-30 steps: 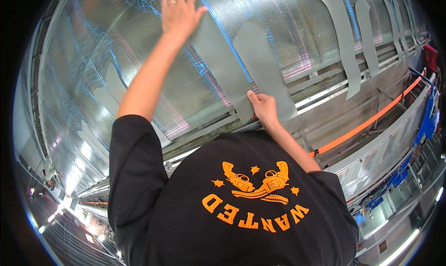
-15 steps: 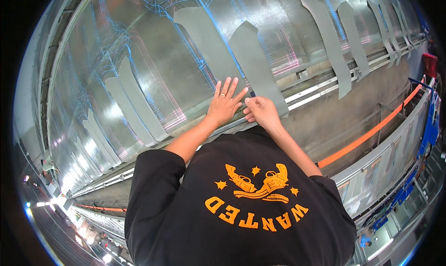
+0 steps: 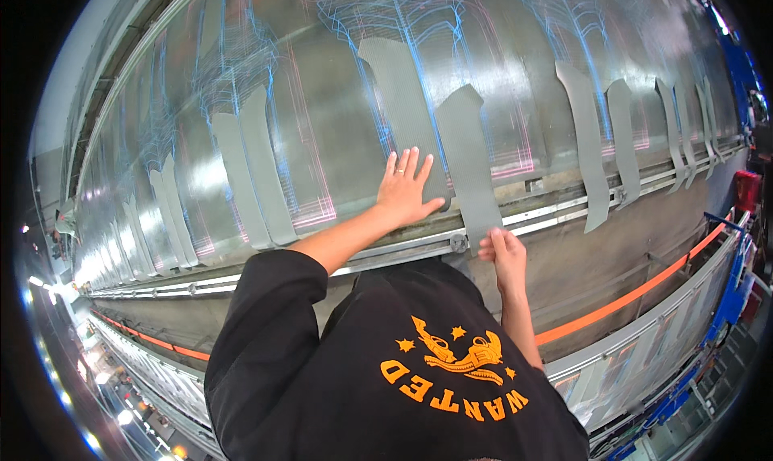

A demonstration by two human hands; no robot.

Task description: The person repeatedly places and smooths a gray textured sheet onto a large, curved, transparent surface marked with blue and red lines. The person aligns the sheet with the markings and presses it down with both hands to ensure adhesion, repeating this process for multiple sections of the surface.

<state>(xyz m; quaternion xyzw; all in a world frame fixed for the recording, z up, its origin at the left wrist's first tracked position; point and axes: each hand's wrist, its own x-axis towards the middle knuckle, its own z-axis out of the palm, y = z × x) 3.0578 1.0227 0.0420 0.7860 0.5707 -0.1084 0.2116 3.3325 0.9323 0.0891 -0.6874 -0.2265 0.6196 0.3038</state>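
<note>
My left hand point(image 3: 408, 189) lies flat with spread fingers over the lower part of a grey textured fabric strip point(image 3: 400, 90). This strip rests on a long shiny table printed with blue and pink lines. Beside it, on the right, lies a second grey strip point(image 3: 467, 155) with a pointed upper end. Its lower end hangs over the table's metal edge, and my right hand point(image 3: 507, 258) pinches it there between thumb and curled fingers.
A metal rail point(image 3: 547, 217) runs along the near table edge. More grey strips point(image 3: 586, 111) lie in pairs to the right and left point(image 3: 235, 167). Behind the rail's near side stretches an orange bar point(image 3: 624, 300), with another long table point(image 3: 616, 392) beyond it.
My right hand has moved from beside my left hand down to the right strip's lower end. The left hand stays flat on its strip, and the whole view has shifted.
</note>
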